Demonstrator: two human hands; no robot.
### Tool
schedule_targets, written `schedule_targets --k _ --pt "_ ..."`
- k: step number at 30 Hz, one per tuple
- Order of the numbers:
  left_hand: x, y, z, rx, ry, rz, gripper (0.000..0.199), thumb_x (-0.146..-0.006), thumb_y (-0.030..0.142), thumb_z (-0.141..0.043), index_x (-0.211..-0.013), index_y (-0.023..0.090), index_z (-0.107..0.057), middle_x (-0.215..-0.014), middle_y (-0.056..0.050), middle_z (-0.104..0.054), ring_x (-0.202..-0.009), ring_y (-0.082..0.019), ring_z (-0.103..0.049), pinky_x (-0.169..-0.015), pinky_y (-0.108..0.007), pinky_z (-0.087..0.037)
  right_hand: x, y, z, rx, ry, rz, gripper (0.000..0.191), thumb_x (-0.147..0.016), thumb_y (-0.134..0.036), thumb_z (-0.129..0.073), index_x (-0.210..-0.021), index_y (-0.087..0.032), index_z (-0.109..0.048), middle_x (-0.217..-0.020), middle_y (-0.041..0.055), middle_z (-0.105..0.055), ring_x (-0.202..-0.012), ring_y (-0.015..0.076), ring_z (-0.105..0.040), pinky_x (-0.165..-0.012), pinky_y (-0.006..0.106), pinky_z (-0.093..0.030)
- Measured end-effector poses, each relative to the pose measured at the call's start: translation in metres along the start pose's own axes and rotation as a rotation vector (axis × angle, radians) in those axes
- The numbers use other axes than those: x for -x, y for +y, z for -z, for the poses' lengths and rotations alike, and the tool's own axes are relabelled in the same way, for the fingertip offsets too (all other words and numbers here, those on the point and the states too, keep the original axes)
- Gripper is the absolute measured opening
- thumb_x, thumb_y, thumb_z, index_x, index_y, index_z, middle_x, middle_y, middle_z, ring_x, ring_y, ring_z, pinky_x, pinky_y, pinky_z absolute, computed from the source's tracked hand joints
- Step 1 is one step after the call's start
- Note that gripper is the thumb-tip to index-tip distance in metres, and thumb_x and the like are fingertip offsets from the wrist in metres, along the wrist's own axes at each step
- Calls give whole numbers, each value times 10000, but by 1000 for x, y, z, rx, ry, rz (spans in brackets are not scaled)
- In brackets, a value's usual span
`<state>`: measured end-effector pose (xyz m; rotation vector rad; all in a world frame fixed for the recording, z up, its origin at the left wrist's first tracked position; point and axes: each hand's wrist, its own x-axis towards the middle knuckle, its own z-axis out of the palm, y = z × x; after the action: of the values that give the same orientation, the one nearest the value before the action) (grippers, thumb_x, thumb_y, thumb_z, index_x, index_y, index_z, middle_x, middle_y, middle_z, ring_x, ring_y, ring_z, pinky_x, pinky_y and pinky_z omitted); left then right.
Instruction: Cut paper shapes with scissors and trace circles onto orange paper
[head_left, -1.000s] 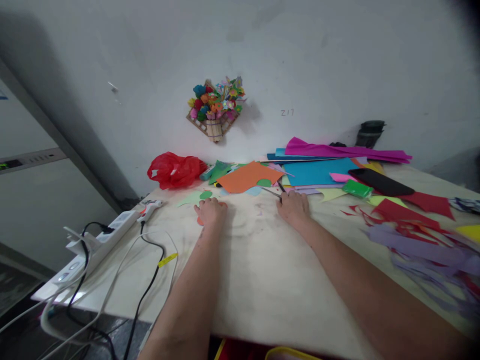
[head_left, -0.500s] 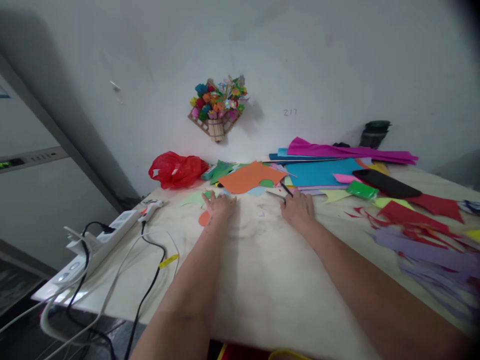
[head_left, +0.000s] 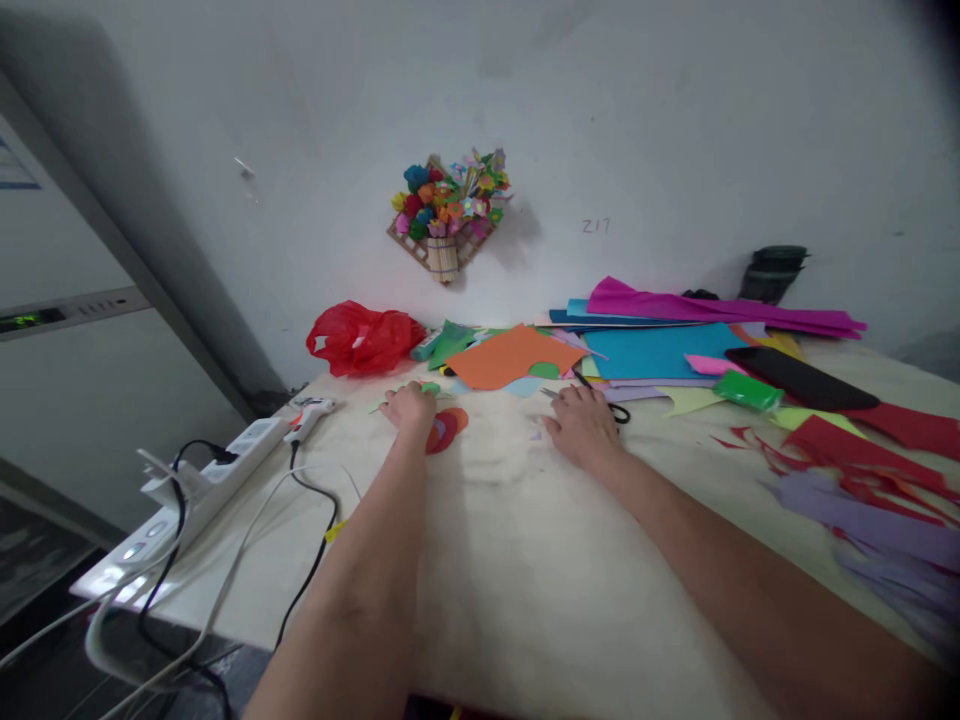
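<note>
Left hand: is resting, fingers bent over green paper; grip hidden, cannot tell.
Right hand: is lying half-spread over scissors; hold unclear.
Discs: red and orange, overlapping on the table beside left hand.
Green paper: pinching one edge is probably avoiding creases.

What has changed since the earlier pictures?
The left hand moved left, over the green pieces; the orange and red round pieces now show on its right. The right hand stays over the scissors, a black handle loop now showing. The orange sheet and red bag stayed put.
</note>
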<state>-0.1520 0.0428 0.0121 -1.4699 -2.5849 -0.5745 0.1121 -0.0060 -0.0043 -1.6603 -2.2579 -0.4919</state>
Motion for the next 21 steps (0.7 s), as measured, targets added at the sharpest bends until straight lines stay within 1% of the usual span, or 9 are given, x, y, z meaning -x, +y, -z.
schedule_targets --k 4,8,12,14,17,21 --pt "-14 -7 -8 -23 -38 27 407 -775 425 -401 -1055 217 -611 -1146 -134 -573 -1107 -322 -422 -834 -444 -328 -4 -19 2 -61 -27 191 314 -847 -335 -413 -963 -143 -633 -1066 127 -570 -999 250 -422 -863 370 -268" --pt "-27 -6 -13 -20 -75 43 450 -725 495 -469 -1039 206 -609 -1179 -143 -544 -1132 -332 -407 -868 -453 -314 -7 -27 1 -79 -26 272 287 -845 -322 -428 -949 -151 -634 -1046 119 -575 -983 244 -432 -866 370 -272" --pt "-36 -3 -14 54 -158 131 419 -655 503 -573 -969 229 -614 -1134 -121 -581 -1144 -336 -404 -867 -458 -318 -8 -26 -4 -99 7 283 268 -847 -314 -430 -915 -156 -635 -1008 105 -585 -960 236 -445 -843 365 -292" --pt "-39 -2 -14 81 -182 144 384 -640 498 -600 -918 234 -621 -1101 -123 -598 -1145 -347 -402 -867 -467 -313 -7 -25 -7 -114 27 267 264 -849 -313 -428 -899 -155 -635 -994 99 -588 -949 232 -451 -831 362 -301" --pt "-39 -3 -16 98 -163 137 356 -633 492 -614 -879 235 -626 -1100 -121 -599 -1139 -344 -407 -872 -465 -306 -7 -24 -10 -133 34 257 253 -844 -309 -437 -884 -158 -636 -977 90 -593 -935 228 -460 -823 358 -307" --pt "-38 -4 -15 77 -97 94 425 -627 485 -629 -960 221 -606 -1130 -139 -587 -1132 -340 -419 -874 -453 -299 -7 -23 -11 -149 32 246 237 -839 -300 -446 -869 -161 -637 -958 85 -598 -925 223 -470 -808 351 -311"
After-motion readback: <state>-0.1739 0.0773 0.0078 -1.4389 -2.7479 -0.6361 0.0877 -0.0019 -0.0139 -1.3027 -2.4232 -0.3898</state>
